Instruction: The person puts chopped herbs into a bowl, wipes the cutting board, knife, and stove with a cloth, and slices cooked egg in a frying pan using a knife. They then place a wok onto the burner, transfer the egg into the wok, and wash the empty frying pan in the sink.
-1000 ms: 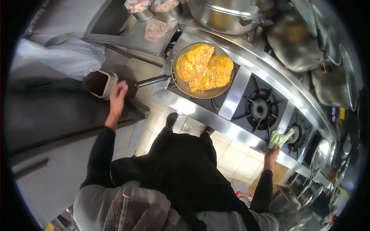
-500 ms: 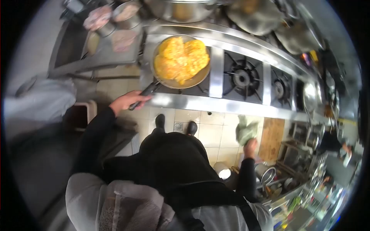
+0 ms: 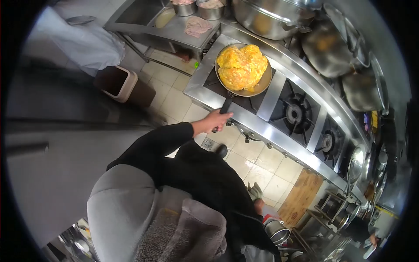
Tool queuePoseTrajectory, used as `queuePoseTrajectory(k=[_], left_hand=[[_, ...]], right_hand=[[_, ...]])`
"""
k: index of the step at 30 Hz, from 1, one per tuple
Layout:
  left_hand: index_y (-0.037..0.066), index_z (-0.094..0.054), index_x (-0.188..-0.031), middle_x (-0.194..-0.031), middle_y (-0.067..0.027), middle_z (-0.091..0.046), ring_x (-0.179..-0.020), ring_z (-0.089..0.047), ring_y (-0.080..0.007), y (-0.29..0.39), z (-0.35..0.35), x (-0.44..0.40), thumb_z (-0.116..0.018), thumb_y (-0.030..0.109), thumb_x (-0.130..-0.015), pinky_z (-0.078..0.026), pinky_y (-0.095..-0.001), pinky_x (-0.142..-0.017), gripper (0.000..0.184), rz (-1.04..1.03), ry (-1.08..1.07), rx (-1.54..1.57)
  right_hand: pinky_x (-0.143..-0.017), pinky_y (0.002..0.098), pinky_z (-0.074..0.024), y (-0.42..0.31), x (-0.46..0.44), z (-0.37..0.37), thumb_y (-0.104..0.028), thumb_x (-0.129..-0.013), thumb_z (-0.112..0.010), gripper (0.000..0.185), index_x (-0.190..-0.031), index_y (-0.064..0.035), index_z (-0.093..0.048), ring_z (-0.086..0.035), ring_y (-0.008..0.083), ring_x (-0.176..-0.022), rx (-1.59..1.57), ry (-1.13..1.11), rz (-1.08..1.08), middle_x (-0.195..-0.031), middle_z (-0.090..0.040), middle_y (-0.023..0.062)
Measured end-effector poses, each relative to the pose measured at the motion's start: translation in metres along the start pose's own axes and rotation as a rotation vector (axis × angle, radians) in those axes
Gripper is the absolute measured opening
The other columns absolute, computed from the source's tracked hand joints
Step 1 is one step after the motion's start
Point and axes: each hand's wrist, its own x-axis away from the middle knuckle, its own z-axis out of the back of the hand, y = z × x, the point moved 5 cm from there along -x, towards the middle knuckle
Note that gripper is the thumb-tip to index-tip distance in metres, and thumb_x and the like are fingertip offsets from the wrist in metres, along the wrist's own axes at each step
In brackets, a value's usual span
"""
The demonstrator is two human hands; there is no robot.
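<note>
My left hand is closed round the black handle of a frying pan. The pan sits over the leftmost burner of the steel stove. Thick, lumpy yellow egg, like an omelette, fills most of it, with bare pan showing at the right and lower rim. Low beside my apron, my right hand grips a pale greenish cloth, its fingers partly hidden.
Large steel pots line the stove's back. Two bare burners, one a black burner, lie right of the pan. A pink cloth rests on the steel counter. A bin, wooden board and another person's dark sleeve are around.
The view has turned, so the stove now slants down to the right. My left hand keeps its hold on the pan handle. The cloth in my right hand is lower and closer to my body.
</note>
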Motion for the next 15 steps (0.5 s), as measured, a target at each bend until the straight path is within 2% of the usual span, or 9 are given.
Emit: queuePoseTrajectory(k=[1,3,9,15], left_hand=[[0.015,-0.04,-0.087,-0.059,0.0038,-0.038,-0.042,-0.035,-0.0085,-0.008,-0.015,-0.005,-0.07,0.031,-0.093,-0.032,-0.0274,-0.038,0.034,-0.006,0.012,0.061],[0.015,-0.039,-0.085,-0.06,0.0035,-0.039,-0.042,-0.036,-0.0085,-0.019,-0.039,-0.012,-0.069,0.031,-0.093,-0.033,-0.0275,-0.038,0.036,-0.031,0.038,0.169],[0.014,-0.041,-0.083,-0.058,0.0038,-0.039,-0.043,-0.039,-0.0092,-0.043,-0.074,-0.047,-0.066,0.036,-0.095,-0.036,-0.0284,-0.037,0.035,-0.116,0.07,0.288],[0.015,-0.042,-0.086,-0.058,0.0042,-0.039,-0.043,-0.038,-0.009,-0.045,-0.106,-0.054,-0.066,0.037,-0.095,-0.036,-0.0289,-0.038,0.034,-0.167,0.095,0.385]], right_hand=[[-0.055,0.0411,-0.0427,0.013,0.004,-0.008,-0.015,-0.084,-0.055,0.011,-0.085,-0.006,-0.061,-0.056,0.0299,-0.068,0.04,-0.007,0.029,-0.076,-0.053,0.0092],[-0.057,0.041,-0.0437,0.022,-0.033,0.043,-0.015,-0.085,-0.053,0.012,-0.087,-0.0055,-0.061,-0.057,0.0297,-0.07,-0.176,-0.015,-0.128,-0.078,-0.054,0.0096],[-0.061,0.0408,-0.0466,0.029,-0.057,0.067,-0.015,-0.087,-0.05,0.017,-0.093,-0.0041,-0.061,-0.061,0.0289,-0.076,-0.429,-0.097,-0.408,-0.086,-0.059,0.0108],[-0.066,0.0405,-0.0495,0.006,-0.01,0.06,-0.014,-0.09,-0.047,0.021,-0.099,-0.0026,-0.062,-0.064,0.0281,-0.082,-0.442,-0.174,-0.43,-0.093,-0.064,0.0121]])
